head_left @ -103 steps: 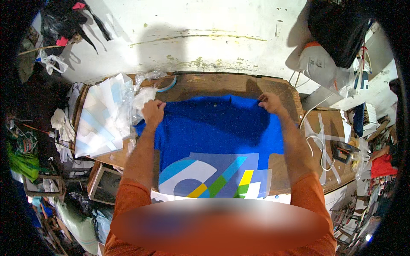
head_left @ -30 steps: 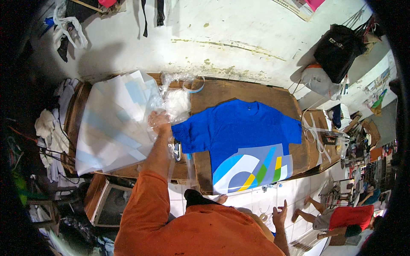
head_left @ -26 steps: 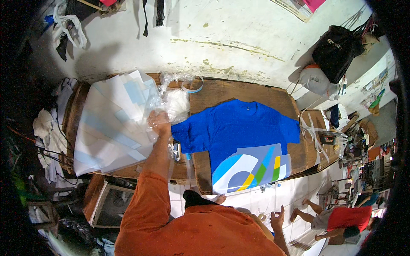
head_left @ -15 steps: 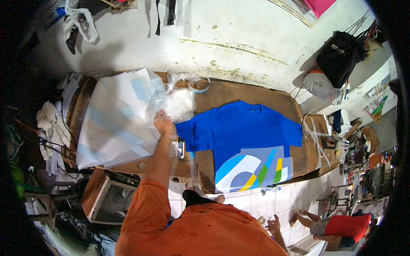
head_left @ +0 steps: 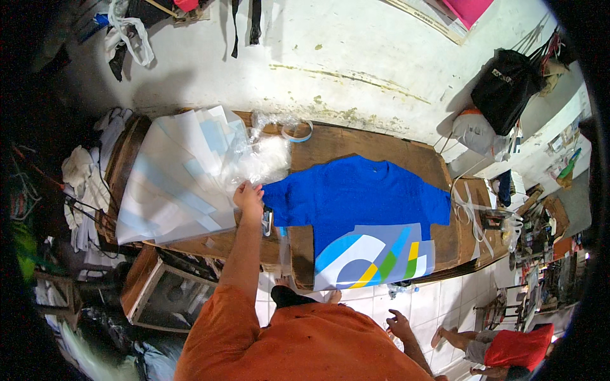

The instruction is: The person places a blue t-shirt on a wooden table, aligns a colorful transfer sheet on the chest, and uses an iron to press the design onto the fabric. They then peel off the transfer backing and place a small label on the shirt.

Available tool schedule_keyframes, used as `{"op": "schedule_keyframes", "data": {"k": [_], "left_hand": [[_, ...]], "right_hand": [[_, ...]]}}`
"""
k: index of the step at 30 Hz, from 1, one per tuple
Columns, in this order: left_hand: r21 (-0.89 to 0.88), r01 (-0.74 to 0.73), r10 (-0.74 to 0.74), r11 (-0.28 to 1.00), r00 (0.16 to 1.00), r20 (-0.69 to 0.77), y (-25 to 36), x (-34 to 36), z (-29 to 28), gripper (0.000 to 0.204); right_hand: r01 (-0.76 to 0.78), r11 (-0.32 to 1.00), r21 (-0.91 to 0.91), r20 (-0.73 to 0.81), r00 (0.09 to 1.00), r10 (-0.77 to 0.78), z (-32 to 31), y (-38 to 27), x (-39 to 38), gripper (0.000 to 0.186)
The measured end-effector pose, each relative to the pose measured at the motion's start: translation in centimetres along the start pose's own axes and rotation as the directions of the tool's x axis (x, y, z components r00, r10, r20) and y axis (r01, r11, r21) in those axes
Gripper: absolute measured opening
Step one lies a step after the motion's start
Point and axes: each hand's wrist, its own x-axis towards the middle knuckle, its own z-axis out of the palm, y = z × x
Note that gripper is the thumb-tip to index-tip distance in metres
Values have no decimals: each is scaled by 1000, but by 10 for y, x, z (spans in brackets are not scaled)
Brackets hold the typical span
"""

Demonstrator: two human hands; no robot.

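A blue T-shirt (head_left: 356, 197) lies flat on the brown board, its collar toward the wall. Over its lower part rests a clear film sheet with a colourful curved-and-striped print (head_left: 375, 257). My left hand (head_left: 249, 197) is beside the shirt's left sleeve end, at the edge of some crumpled clear plastic (head_left: 257, 155). Its fingers are drawn together; what they pinch, if anything, is too small to make out. Low at the right, my right hand (head_left: 400, 326) hangs beside my body over the floor, fingers apart.
Large translucent sheets (head_left: 171, 184) cover the table's left side. A tape roll (head_left: 297, 131) sits behind the brown board (head_left: 305, 149). White strips (head_left: 470, 209) lie at the right end. A wooden-framed box (head_left: 168, 292) stands below the table. Another person in red (head_left: 521, 346) is at lower right.
My left hand has moved slightly right and nearer, from the crumpled plastic toward the sleeve end. My right hand has shifted a little left and turned. The shirt and printed film lie as before.
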Motion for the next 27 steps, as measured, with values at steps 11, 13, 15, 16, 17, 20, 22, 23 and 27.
{"op": "schedule_keyframes", "data": {"k": [11,13,15,16,17,20,22,23,27], "left_hand": [[55,170,-177,984,900,399,-16,-218,-38,6],[110,244,-264,963,794,548,-25,-271,-22,8],[157,389,-392,908,651,651,-33,-319,-6,12],[214,454,-463,865,555,691,-36,-340,2,17],[246,476,-485,844,482,730,-42,-363,7,16],[391,557,-601,733,260,756,-61,-412,25,20],[396,582,-599,710,204,774,-75,-439,31,21],[391,595,-589,702,177,788,-79,-450,33,22],[375,349,-512,859,545,664,-97,-485,41,33]], "right_hand": [[290,952,99,-98,955,-281,-55,-31,70,36],[395,882,255,1,912,-409,-67,-87,76,37],[467,742,481,33,836,-548,-72,-144,73,41],[376,729,573,73,862,-502,-77,-168,67,43],[362,628,689,93,816,-571,-80,-190,64,45],[399,582,708,101,759,-644,-90,-235,58,39],[372,576,728,173,714,-679,-101,-239,52,33],[382,572,726,156,719,-677,-108,-236,48,30],[457,509,729,14,733,-680,-126,-222,49,20]]}}
